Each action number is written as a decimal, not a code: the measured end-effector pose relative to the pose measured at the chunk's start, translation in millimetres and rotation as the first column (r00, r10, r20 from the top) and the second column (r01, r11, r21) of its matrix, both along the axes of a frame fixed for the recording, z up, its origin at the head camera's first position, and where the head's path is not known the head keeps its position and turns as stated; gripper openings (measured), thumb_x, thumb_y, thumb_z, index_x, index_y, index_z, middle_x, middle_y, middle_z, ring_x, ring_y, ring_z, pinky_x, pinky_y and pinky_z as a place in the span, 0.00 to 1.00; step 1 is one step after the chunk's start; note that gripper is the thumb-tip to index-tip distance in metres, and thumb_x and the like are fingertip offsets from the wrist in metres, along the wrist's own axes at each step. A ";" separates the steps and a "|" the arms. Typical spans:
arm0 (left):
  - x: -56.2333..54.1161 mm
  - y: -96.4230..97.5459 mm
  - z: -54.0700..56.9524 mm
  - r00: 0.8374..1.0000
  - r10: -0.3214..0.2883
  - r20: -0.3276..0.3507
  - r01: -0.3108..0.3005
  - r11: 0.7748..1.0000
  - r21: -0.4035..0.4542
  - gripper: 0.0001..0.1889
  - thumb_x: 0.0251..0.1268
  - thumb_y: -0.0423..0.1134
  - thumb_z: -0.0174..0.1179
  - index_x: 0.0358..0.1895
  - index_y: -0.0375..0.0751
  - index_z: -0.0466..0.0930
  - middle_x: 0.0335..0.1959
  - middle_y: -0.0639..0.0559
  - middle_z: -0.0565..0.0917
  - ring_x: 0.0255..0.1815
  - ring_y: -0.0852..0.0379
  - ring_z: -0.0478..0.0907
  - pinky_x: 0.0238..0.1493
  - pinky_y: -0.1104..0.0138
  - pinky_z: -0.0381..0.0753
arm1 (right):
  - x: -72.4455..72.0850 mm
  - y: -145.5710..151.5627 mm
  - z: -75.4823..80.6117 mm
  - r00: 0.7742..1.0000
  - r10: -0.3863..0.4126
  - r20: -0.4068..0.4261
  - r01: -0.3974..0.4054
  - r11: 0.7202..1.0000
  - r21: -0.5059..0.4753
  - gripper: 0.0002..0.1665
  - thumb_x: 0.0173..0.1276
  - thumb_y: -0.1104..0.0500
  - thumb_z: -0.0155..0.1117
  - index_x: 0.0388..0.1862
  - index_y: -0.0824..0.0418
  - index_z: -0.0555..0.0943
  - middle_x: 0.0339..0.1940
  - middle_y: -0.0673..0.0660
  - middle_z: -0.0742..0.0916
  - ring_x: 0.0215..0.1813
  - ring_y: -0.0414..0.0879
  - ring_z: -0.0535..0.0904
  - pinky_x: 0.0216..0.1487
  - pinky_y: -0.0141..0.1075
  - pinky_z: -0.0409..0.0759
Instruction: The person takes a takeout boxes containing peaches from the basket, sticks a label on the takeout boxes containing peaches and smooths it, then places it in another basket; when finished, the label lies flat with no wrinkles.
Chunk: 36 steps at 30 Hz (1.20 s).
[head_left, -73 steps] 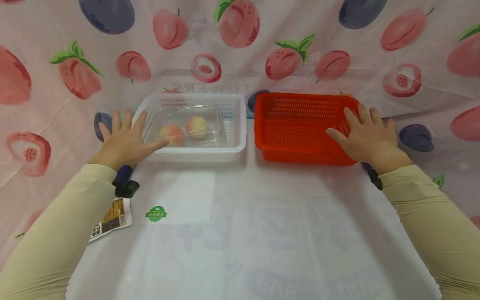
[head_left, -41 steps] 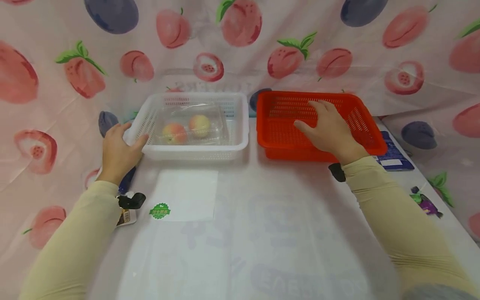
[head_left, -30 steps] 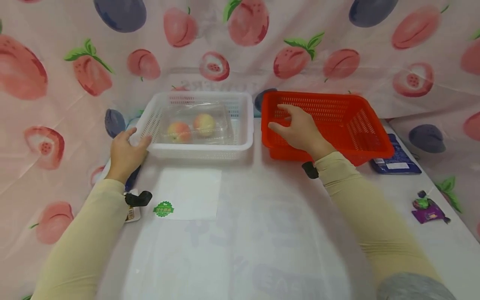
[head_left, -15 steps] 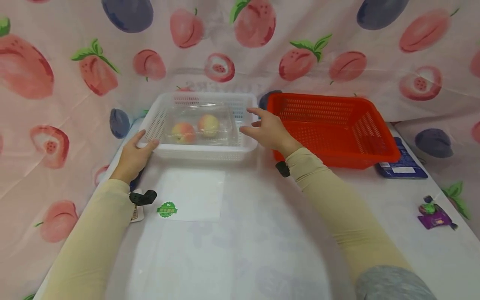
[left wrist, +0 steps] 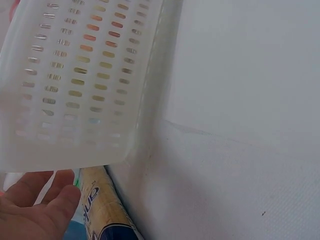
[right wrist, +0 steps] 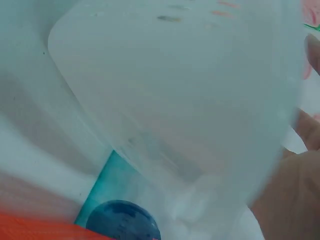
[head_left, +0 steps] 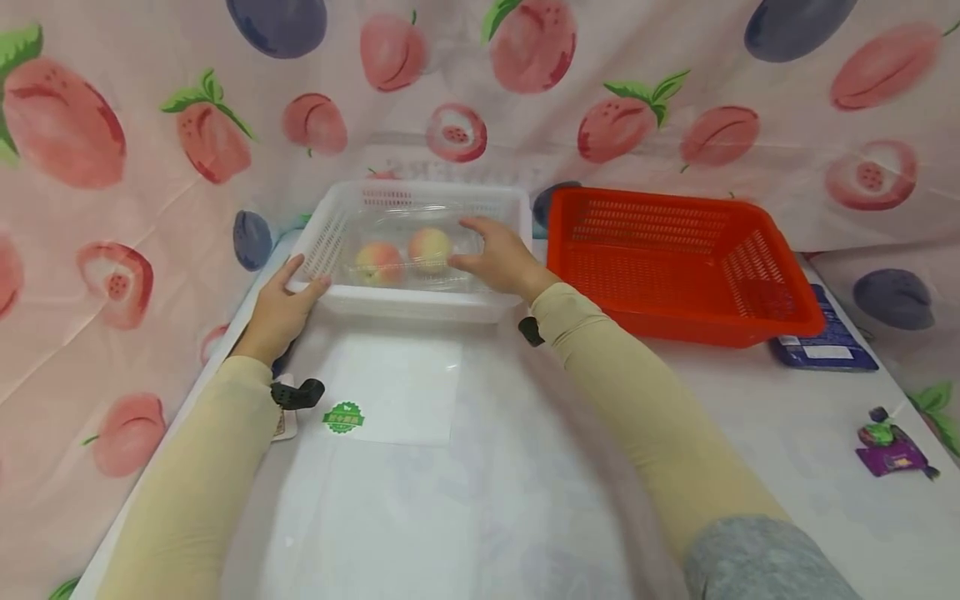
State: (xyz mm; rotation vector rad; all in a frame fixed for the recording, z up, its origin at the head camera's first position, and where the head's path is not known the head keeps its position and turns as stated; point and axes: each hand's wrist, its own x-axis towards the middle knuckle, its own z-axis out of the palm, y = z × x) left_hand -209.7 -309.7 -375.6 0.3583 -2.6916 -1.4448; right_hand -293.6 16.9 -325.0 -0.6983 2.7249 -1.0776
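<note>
A white plastic basket (head_left: 420, 302) stands at the back of the table. Inside it lies a clear plastic box (head_left: 408, 218) with two peach-like fruits, one redder (head_left: 378, 262) and one yellower (head_left: 431, 250). At the basket's left end is my left hand (head_left: 276, 315), fingers apart and fingertips right at the rim. My right hand (head_left: 498, 257) reaches in over the basket's right side, thumb and fingers spread around the right end of the box. Slotted basket wall (left wrist: 85, 75) fills much of the left wrist view, with my left fingers just beyond its end.
To the right stands a red basket (head_left: 637, 323), partly over a dark blue packet (head_left: 825, 346). Small purple and green wrapped items (head_left: 892, 450) lie near the right edge. A white sheet (head_left: 405, 383) with a green label sits in front. Beside the left hand is a yellow-and-blue packet (left wrist: 107, 205).
My right hand has moved left from the red basket's right side, across it, into the white basket. My left hand has shifted slightly along the white basket's left end. The view has turned.
</note>
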 end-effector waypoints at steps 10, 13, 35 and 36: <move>1.4 0.8 3.7 0.999 0.003 0.041 -0.003 1.000 0.008 0.45 0.69 0.66 0.55 0.82 0.56 0.45 0.58 0.32 0.71 0.53 0.43 0.69 0.61 0.47 0.67 | -14.6 -12.1 -10.4 0.999 -0.041 0.028 0.040 0.999 0.033 0.40 0.74 0.50 0.63 0.79 0.61 0.62 0.78 0.57 0.67 0.78 0.51 0.56 0.76 0.40 0.53; 0.9 0.8 3.9 0.998 0.002 0.056 -0.002 1.000 0.011 0.46 0.68 0.67 0.54 0.82 0.57 0.44 0.57 0.33 0.70 0.53 0.43 0.69 0.60 0.48 0.67 | -17.9 -12.9 -11.4 0.997 -0.057 0.051 0.054 0.997 0.048 0.40 0.74 0.50 0.63 0.79 0.61 0.62 0.77 0.57 0.67 0.78 0.52 0.57 0.76 0.41 0.54; 0.2 -1.2 5.0 0.998 -0.012 0.065 0.009 0.999 0.036 0.43 0.72 0.63 0.54 0.82 0.57 0.44 0.61 0.31 0.68 0.57 0.40 0.67 0.65 0.43 0.63 | -19.2 -24.2 -25.5 0.933 -0.015 0.358 0.037 0.998 -0.054 0.43 0.76 0.40 0.56 0.82 0.48 0.53 0.76 0.59 0.66 0.46 0.52 0.80 0.64 0.46 0.72; 0.3 -1.0 4.4 0.998 -0.011 0.067 0.009 0.999 0.035 0.43 0.71 0.63 0.54 0.82 0.58 0.44 0.60 0.32 0.68 0.57 0.40 0.67 0.65 0.44 0.63 | -19.1 -24.3 -26.5 0.929 -0.016 0.370 0.046 0.996 -0.073 0.42 0.76 0.40 0.56 0.82 0.48 0.53 0.75 0.60 0.67 0.43 0.53 0.80 0.60 0.45 0.75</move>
